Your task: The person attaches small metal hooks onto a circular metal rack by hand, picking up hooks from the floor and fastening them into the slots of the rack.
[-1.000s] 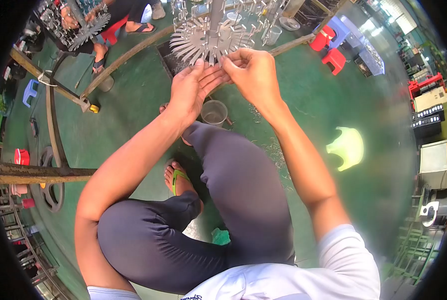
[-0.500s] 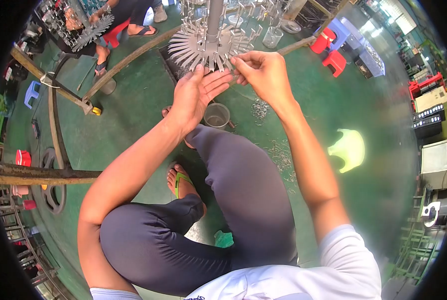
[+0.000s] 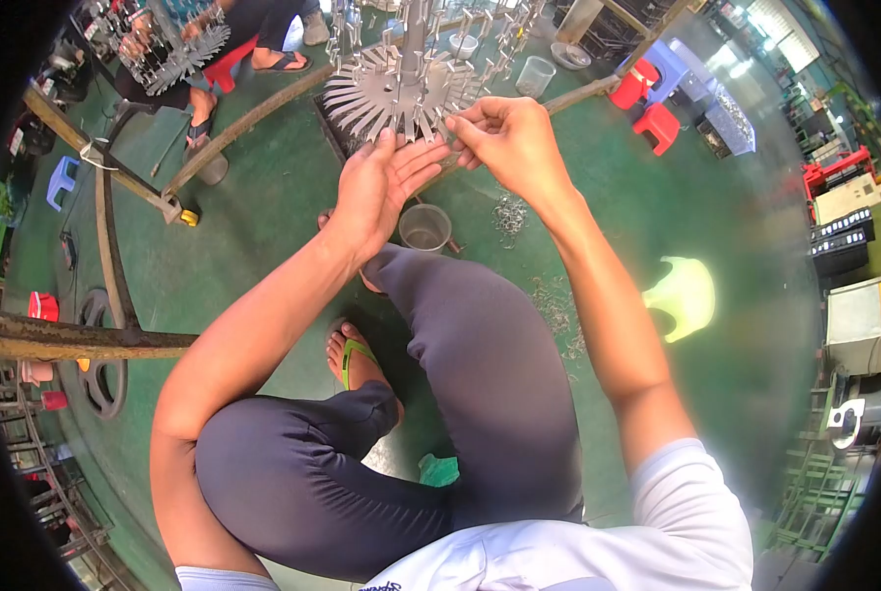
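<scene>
A round metal rack with many flat radial prongs stands upright at the top centre, small metal pieces hanging around its central post. Just below its front edge, my left hand is palm up with the fingers stretched out; any small parts on it are too small to make out. My right hand is beside the rack's right front edge, thumb and forefinger pinched together close to the prongs. What the pinch holds is too small to tell.
A grey bucket sits below my hands. Small metal bits lie on the green floor. A yellow-green stool is at right. Wooden bars surround the rack. Another person's sandalled foot and similar rack are upper left.
My right hand first drew away from the prongs to the right, then came slightly back. The prongs and hanging pieces have shifted around the post. My left hand stays open below.
</scene>
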Tool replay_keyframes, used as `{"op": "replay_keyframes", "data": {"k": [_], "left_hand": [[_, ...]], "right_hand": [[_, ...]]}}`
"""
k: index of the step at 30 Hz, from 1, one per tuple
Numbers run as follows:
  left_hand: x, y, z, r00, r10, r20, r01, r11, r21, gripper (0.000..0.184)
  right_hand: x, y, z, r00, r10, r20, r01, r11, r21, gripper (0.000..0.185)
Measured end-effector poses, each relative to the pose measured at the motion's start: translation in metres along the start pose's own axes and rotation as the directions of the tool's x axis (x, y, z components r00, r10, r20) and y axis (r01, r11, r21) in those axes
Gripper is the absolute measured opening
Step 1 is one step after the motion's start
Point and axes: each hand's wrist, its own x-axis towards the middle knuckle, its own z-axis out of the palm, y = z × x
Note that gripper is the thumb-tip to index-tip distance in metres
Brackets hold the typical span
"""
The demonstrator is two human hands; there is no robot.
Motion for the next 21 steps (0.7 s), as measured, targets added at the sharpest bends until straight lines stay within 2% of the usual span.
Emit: {"op": "replay_keyframes", "data": {"k": [3,9,15,21], "left_hand": [[0.000,0.000,-0.002,1.000,0.002,-0.001,-0.002,1.000,-0.008,0.027],[-0.002,0.001,0.000,1.000,-0.019,-0.001,0.019,1.000,0.003,0.031],[0.000,0.002,-0.003,0.999,-0.041,0.012,0.040,0.999,0.028,0.034],[0.003,0.002,-0.007,0.998,-0.040,0.043,0.040,0.999,0.019,0.033]], "right_hand": [[0.002,0.000,0.002,1.000,-0.008,-0.002,0.008,0.999,0.034,0.020],[0.001,-0.008,-0.001,1.000,-0.021,-0.015,0.020,0.996,-0.082,0.021],[-0.001,-0.005,-0.003,1.000,0.000,0.011,0.000,0.998,0.057,0.019],[-0.001,-0.010,-0.008,0.998,0.030,0.054,-0.032,0.999,0.034,0.019]]}}
